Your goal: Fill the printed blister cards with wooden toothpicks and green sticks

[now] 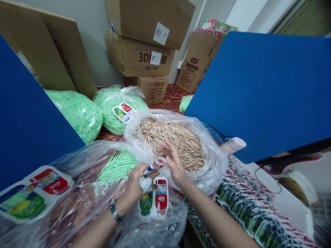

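My left hand (pixel 134 184), with a watch on its wrist, is wrapped round a small red, white and blue package (pixel 155 165), whose printed end points up and right. Just right of it, my right hand (pixel 174 163) has its fingers raised and apart, with nothing seen in them. Behind and under that hand lies an open clear bag of thin brown sticks (pixel 176 137). Light green sticks (pixel 117 167) lie on clear plastic left of my hands. A two-part pack with green and red bottle shapes (pixel 154 199) lies below my hands.
Another two-part pack (pixel 34 193) is at the lower left. Bags of green sticks (pixel 113 103) stand behind. Cardboard boxes (pixel 144 57) are stacked at the wall. Blue panels (pixel 263 86) flank both sides. A pile of small packages (pixel 248 206) is at the lower right.
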Action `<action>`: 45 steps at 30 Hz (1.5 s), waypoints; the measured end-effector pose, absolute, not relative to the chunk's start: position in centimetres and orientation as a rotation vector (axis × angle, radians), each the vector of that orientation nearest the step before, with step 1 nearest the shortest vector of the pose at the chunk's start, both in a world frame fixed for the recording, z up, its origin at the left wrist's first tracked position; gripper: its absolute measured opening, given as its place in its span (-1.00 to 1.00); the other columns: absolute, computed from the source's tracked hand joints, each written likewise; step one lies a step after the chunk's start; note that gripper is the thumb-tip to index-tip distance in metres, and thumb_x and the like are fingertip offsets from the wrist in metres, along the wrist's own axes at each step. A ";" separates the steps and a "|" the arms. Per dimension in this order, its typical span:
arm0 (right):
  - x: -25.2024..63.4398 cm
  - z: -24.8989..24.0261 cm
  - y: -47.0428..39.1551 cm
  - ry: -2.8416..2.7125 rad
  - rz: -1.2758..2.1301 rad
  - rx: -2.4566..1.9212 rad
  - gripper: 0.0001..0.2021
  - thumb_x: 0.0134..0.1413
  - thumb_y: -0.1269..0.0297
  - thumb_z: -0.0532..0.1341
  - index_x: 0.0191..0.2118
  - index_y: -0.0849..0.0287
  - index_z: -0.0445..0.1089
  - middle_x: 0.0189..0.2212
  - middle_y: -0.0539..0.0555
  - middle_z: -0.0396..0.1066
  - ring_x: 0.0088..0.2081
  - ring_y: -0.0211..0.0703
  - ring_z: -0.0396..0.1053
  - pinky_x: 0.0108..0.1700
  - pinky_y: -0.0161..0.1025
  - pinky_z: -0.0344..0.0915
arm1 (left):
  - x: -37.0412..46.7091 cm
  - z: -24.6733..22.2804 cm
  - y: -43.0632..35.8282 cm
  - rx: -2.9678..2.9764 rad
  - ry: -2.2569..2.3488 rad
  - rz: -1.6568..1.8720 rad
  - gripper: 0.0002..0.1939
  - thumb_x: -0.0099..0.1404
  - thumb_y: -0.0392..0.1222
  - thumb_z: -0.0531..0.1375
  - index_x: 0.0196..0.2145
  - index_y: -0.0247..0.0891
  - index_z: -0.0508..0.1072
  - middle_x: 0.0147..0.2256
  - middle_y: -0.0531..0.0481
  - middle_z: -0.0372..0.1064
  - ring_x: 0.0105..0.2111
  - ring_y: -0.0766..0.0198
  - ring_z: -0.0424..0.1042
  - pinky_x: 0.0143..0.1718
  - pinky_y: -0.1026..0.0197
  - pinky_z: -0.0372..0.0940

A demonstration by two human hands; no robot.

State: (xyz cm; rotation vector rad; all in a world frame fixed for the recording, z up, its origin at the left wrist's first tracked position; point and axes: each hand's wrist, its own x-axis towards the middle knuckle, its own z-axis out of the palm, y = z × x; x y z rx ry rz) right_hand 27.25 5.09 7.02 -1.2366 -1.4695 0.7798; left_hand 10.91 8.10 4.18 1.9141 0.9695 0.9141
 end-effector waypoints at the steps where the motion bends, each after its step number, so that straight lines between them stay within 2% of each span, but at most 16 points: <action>1: 27.2 7.0 5.2 -1.520 0.788 -1.238 -0.54 0.30 0.10 -0.04 0.27 -0.01 0.01 0.18 0.11 0.20 0.14 -0.12 0.24 0.13 -0.10 0.22 | 10.7 4.0 8.1 1.840 0.968 0.912 -0.81 0.20 -0.22 0.23 -0.50 -0.25 0.29 -0.49 0.09 0.25 -0.48 0.29 0.26 -0.43 0.28 0.13; 3: 26.8 6.9 5.3 -1.691 0.760 -1.274 -0.63 0.28 0.16 0.01 0.16 0.04 0.20 0.05 0.11 0.35 0.04 -0.13 0.33 0.07 -0.13 0.24 | 10.2 3.6 7.9 1.677 0.947 0.903 -0.87 0.17 -0.20 0.26 -0.41 -0.26 0.36 -0.44 0.06 0.33 -0.44 0.27 0.30 -0.41 0.28 0.18; 6: 26.2 6.8 5.5 -1.766 0.643 -1.353 -0.77 0.21 0.22 0.12 -0.05 0.12 0.37 -0.14 0.11 0.45 -0.11 -0.14 0.40 -0.07 -0.20 0.29 | 8.7 2.7 7.5 1.445 0.936 0.892 -0.80 0.13 -0.16 0.28 -0.30 -0.27 0.39 -0.39 0.03 0.40 -0.41 0.26 0.34 -0.37 0.27 0.23; 9: 25.5 6.8 5.6 -1.841 0.701 -1.348 -0.75 0.15 0.18 0.18 -0.09 0.15 0.36 -0.33 0.04 0.44 -0.31 -0.21 0.39 -0.27 -0.29 0.28 | 6.3 1.9 6.6 1.352 1.020 0.895 -0.81 0.15 -0.13 0.25 -0.45 -0.28 0.35 -0.51 0.08 0.32 -0.49 0.32 0.28 -0.46 0.31 0.18; 12: 24.3 6.6 5.9 -2.104 0.753 -1.227 -0.68 0.08 0.07 0.25 -0.11 0.15 0.37 -0.38 0.02 0.41 -0.38 -0.24 0.34 -0.34 -0.33 0.23 | 4.1 1.5 5.3 1.498 1.130 0.867 -0.77 0.18 -0.15 0.23 -0.55 -0.28 0.31 -0.57 0.13 0.20 -0.53 0.36 0.17 -0.50 0.33 0.08; 14: 22.9 6.3 5.9 -2.227 0.644 -1.138 -0.75 0.11 0.05 0.22 -0.32 0.15 0.42 -0.45 0.03 0.38 -0.41 -0.23 0.31 -0.36 -0.33 0.19 | 3.1 1.4 4.5 1.590 1.155 0.851 -0.78 0.18 -0.17 0.22 -0.55 -0.28 0.31 -0.56 0.12 0.18 -0.51 0.35 0.15 -0.50 0.33 0.05; 17: 20.8 6.0 5.8 -2.309 0.517 -1.071 -0.65 0.23 0.12 0.10 -0.54 0.15 0.34 -0.58 0.02 0.28 -0.49 -0.24 0.23 -0.40 -0.31 0.15 | 2.1 1.7 4.0 1.627 1.116 0.790 -0.83 0.21 -0.18 0.19 -0.49 -0.28 0.34 -0.51 0.10 0.20 -0.49 0.34 0.15 -0.48 0.32 0.08; 20: 20.0 6.4 6.1 -2.358 0.649 -0.980 -0.70 0.25 0.18 0.05 -0.45 0.14 0.38 -0.54 0.04 0.33 -0.45 -0.21 0.27 -0.33 -0.28 0.21 | 1.0 1.9 3.9 1.624 1.094 0.710 -0.75 0.23 -0.19 0.16 -0.58 -0.28 0.30 -0.55 0.11 0.15 -0.51 0.35 0.12 -0.49 0.31 0.06; 22: 20.2 6.5 7.1 -2.342 0.890 -0.875 -0.75 0.27 0.19 0.03 -0.28 0.13 0.42 -0.42 0.06 0.41 -0.36 -0.20 0.35 -0.28 -0.28 0.27 | 0.3 1.9 3.7 1.600 1.133 0.730 -0.70 0.20 -0.20 0.20 -0.62 -0.27 0.22 -0.58 0.13 0.11 -0.54 0.36 0.08 -0.52 0.32 0.02; 25: 20.3 5.4 9.8 -2.178 1.104 -0.946 -0.70 0.33 0.21 -0.08 -0.04 0.14 0.33 -0.26 0.06 0.45 -0.26 -0.22 0.41 -0.24 -0.28 0.33 | -0.6 1.8 3.2 1.565 1.150 0.776 -0.68 0.16 -0.17 0.25 -0.60 -0.26 0.20 -0.57 0.14 0.13 -0.54 0.38 0.09 -0.52 0.33 0.02; 26: 20.0 4.7 10.9 -2.167 1.055 -1.051 -0.69 0.34 0.22 -0.10 -0.04 0.16 0.32 -0.24 0.07 0.45 -0.24 -0.22 0.42 -0.22 -0.28 0.33 | -0.7 1.9 3.0 1.565 1.139 0.781 -0.67 0.15 -0.16 0.26 -0.61 -0.25 0.19 -0.57 0.14 0.14 -0.55 0.38 0.09 -0.53 0.34 0.03; 29: 17.6 1.8 13.3 -2.539 0.638 -1.390 -0.77 0.26 0.23 0.05 -0.15 0.22 0.38 -0.24 0.14 0.44 -0.17 -0.13 0.39 -0.12 -0.22 0.30 | -0.8 2.1 2.5 1.597 1.119 0.794 -0.65 0.15 -0.16 0.27 -0.62 -0.25 0.17 -0.58 0.14 0.15 -0.56 0.39 0.11 -0.53 0.34 0.05; 32: 14.6 -0.5 14.0 -2.756 0.319 -1.574 -0.68 0.19 0.11 0.13 -0.15 0.31 0.37 -0.19 0.27 0.38 -0.11 0.04 0.34 -0.13 -0.11 0.30 | -0.8 2.3 2.4 1.639 1.132 0.836 -0.67 0.17 -0.18 0.26 -0.61 -0.25 0.20 -0.59 0.13 0.16 -0.57 0.38 0.12 -0.54 0.35 0.05; 35: 12.8 -1.5 14.0 -2.773 0.246 -1.619 -0.66 0.19 0.10 0.11 -0.15 0.34 0.34 -0.18 0.32 0.35 -0.09 0.13 0.29 -0.16 -0.02 0.30 | -0.9 2.2 2.6 1.624 1.129 0.877 -0.69 0.16 -0.20 0.25 -0.62 -0.26 0.23 -0.59 0.12 0.19 -0.58 0.39 0.12 -0.54 0.34 0.06; 41: 12.8 -1.9 14.3 -2.875 0.176 -1.560 -0.81 0.23 0.44 -0.01 -0.16 0.31 0.32 -0.19 0.27 0.35 -0.08 0.04 0.27 -0.07 -0.02 0.24 | -1.1 1.5 2.9 1.544 1.123 0.865 -0.74 0.18 -0.20 0.23 -0.58 -0.26 0.27 -0.57 0.11 0.20 -0.57 0.38 0.12 -0.52 0.33 0.09; 45: 13.3 -1.9 15.0 -2.907 0.217 -1.504 -0.80 0.21 0.49 -0.02 -0.17 0.31 0.32 -0.19 0.28 0.37 -0.09 0.01 0.29 -0.08 -0.05 0.23 | -1.2 1.0 3.1 1.526 1.131 0.879 -0.77 0.16 -0.21 0.23 -0.57 -0.27 0.28 -0.57 0.12 0.18 -0.57 0.39 0.09 -0.52 0.33 0.07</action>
